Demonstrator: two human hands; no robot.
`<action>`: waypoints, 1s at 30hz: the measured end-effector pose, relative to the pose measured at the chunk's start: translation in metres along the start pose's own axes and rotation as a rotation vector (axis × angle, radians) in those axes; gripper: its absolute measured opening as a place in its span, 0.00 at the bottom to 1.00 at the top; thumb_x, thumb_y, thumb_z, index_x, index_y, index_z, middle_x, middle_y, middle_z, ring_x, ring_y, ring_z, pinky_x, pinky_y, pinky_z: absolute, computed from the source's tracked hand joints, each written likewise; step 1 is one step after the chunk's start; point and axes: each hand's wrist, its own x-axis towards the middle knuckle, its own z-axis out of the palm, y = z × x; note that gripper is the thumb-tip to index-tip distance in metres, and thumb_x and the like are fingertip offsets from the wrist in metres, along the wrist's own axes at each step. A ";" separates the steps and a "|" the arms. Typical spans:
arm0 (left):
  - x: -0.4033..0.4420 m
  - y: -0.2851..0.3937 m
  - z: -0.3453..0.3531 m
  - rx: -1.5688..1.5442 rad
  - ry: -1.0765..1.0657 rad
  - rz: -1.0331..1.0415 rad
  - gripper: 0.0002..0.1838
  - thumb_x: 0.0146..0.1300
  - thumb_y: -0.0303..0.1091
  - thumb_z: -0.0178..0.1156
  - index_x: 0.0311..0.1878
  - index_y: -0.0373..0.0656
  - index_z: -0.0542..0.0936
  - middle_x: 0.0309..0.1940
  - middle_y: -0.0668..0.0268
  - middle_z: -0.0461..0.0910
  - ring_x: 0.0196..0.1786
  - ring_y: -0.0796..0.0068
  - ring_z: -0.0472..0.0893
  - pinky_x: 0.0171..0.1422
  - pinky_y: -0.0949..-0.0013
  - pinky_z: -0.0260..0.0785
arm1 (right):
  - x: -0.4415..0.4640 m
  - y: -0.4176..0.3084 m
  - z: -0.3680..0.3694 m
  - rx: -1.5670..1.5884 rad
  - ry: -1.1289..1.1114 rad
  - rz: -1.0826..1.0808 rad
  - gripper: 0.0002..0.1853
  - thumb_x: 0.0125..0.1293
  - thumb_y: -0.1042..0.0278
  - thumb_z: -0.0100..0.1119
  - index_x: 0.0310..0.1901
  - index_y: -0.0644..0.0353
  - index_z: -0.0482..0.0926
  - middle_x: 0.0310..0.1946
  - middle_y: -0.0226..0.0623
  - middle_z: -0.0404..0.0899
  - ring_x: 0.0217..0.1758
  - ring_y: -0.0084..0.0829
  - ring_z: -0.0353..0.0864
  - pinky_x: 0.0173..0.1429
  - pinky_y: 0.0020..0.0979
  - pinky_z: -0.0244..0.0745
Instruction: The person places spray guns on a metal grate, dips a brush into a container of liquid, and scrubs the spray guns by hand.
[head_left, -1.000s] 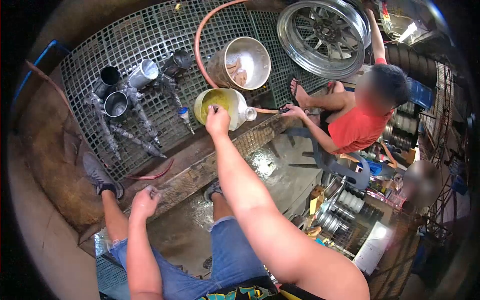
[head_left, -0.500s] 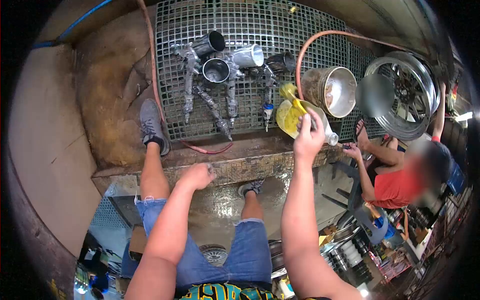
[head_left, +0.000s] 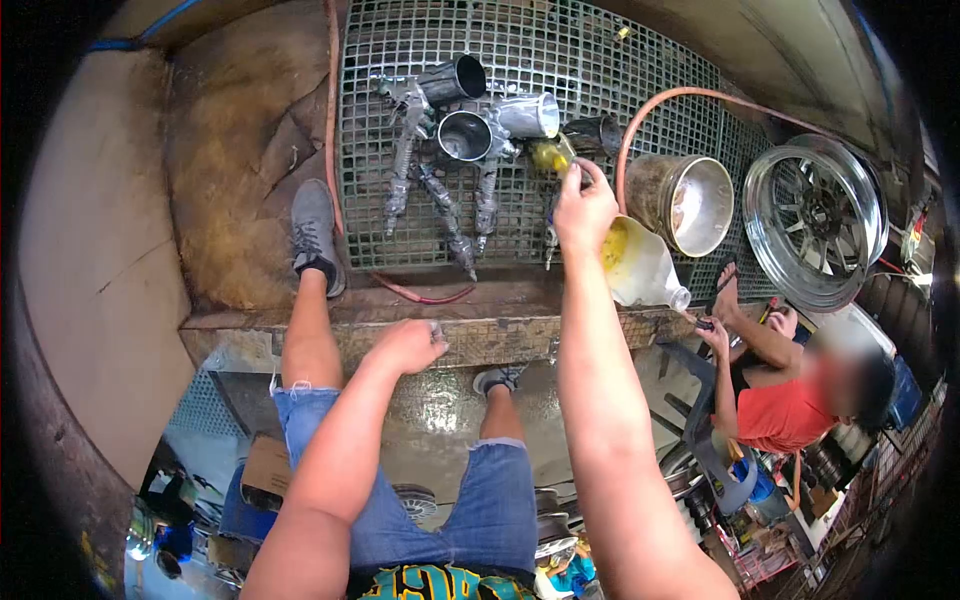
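My right hand (head_left: 585, 208) pinches a yellow brush (head_left: 553, 157), blurred at its tip, close to a dark-cupped spray gun (head_left: 594, 135). Beside that wrist lies a cut-open white plastic jug (head_left: 645, 265), stained yellow inside. More spray guns with metal cups lie on the green grating (head_left: 560, 40): a dark cup (head_left: 453, 80), a silver cup (head_left: 528, 116) and an upward-facing cup (head_left: 464, 136). My left hand (head_left: 408, 347) is closed above the ledge, its fingers curled round; a small greyish glint shows at its fingertips, too small to name.
A metal bucket (head_left: 655, 200) lies tilted right of the guns, near a chrome wheel rim (head_left: 765, 225). An orange hose (head_left: 650, 103) curves over the grating. A person in a red shirt (head_left: 780, 405) sits at the right, one hand holding a small dark thing near the jug.
My right hand has moved the brush from over the jug up and left to the spray guns. My left hand stays closed. The whole view has shifted slightly.
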 end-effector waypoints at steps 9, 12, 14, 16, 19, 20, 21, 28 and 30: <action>0.006 -0.011 0.016 0.014 0.002 0.066 0.18 0.64 0.50 0.63 0.44 0.45 0.85 0.47 0.52 0.86 0.54 0.49 0.83 0.59 0.50 0.74 | -0.008 0.010 0.026 0.066 0.082 -0.047 0.14 0.70 0.61 0.61 0.48 0.63 0.85 0.25 0.46 0.84 0.27 0.35 0.83 0.39 0.37 0.77; 0.005 -0.006 0.012 -0.032 -0.022 0.025 0.18 0.64 0.50 0.64 0.43 0.45 0.85 0.46 0.52 0.86 0.54 0.49 0.83 0.59 0.50 0.74 | -0.038 0.026 -0.025 0.238 0.070 0.057 0.13 0.74 0.65 0.59 0.52 0.66 0.82 0.32 0.34 0.83 0.31 0.21 0.77 0.37 0.26 0.73; 0.004 -0.007 0.011 -0.038 -0.004 0.028 0.17 0.64 0.50 0.64 0.43 0.45 0.85 0.45 0.52 0.86 0.53 0.48 0.83 0.59 0.50 0.74 | -0.060 0.038 -0.057 0.399 0.133 0.038 0.13 0.76 0.69 0.57 0.54 0.68 0.80 0.42 0.37 0.84 0.42 0.22 0.81 0.48 0.25 0.77; 0.003 -0.006 0.008 -0.049 -0.018 0.018 0.17 0.64 0.49 0.64 0.44 0.45 0.84 0.46 0.51 0.86 0.53 0.48 0.83 0.59 0.50 0.74 | -0.074 0.048 -0.084 0.361 0.152 0.078 0.12 0.76 0.70 0.57 0.54 0.68 0.80 0.43 0.38 0.85 0.44 0.24 0.82 0.50 0.27 0.78; 0.004 -0.007 0.008 -0.069 -0.039 0.014 0.17 0.65 0.48 0.64 0.46 0.45 0.84 0.47 0.50 0.85 0.54 0.47 0.82 0.60 0.51 0.73 | -0.074 0.073 -0.095 0.153 0.177 0.072 0.13 0.75 0.69 0.57 0.55 0.67 0.80 0.43 0.43 0.86 0.44 0.30 0.84 0.51 0.31 0.78; 0.005 -0.007 0.009 -0.084 -0.043 0.018 0.17 0.65 0.48 0.64 0.46 0.44 0.84 0.47 0.49 0.85 0.54 0.47 0.82 0.60 0.50 0.73 | -0.069 0.083 -0.090 0.079 0.187 0.040 0.13 0.74 0.68 0.57 0.54 0.66 0.80 0.44 0.47 0.86 0.45 0.37 0.85 0.52 0.34 0.78; 0.005 -0.007 0.008 -0.080 -0.042 0.018 0.17 0.65 0.48 0.64 0.46 0.44 0.84 0.47 0.49 0.85 0.54 0.47 0.82 0.60 0.50 0.73 | -0.064 0.093 -0.084 0.006 0.195 0.009 0.13 0.73 0.67 0.57 0.54 0.65 0.80 0.44 0.50 0.86 0.45 0.43 0.86 0.53 0.38 0.78; 0.006 -0.009 0.011 -0.004 -0.069 0.016 0.19 0.65 0.50 0.63 0.46 0.42 0.84 0.46 0.49 0.85 0.54 0.47 0.82 0.60 0.51 0.73 | -0.034 0.151 -0.042 -0.294 0.065 0.182 0.14 0.71 0.65 0.58 0.50 0.66 0.81 0.43 0.55 0.85 0.48 0.53 0.84 0.56 0.46 0.76; 0.005 -0.007 0.009 0.008 -0.059 0.027 0.19 0.65 0.50 0.63 0.46 0.42 0.84 0.46 0.49 0.85 0.54 0.46 0.82 0.60 0.51 0.73 | -0.035 0.147 -0.046 -0.267 0.102 0.210 0.14 0.71 0.64 0.59 0.49 0.66 0.82 0.42 0.53 0.86 0.47 0.50 0.85 0.55 0.44 0.77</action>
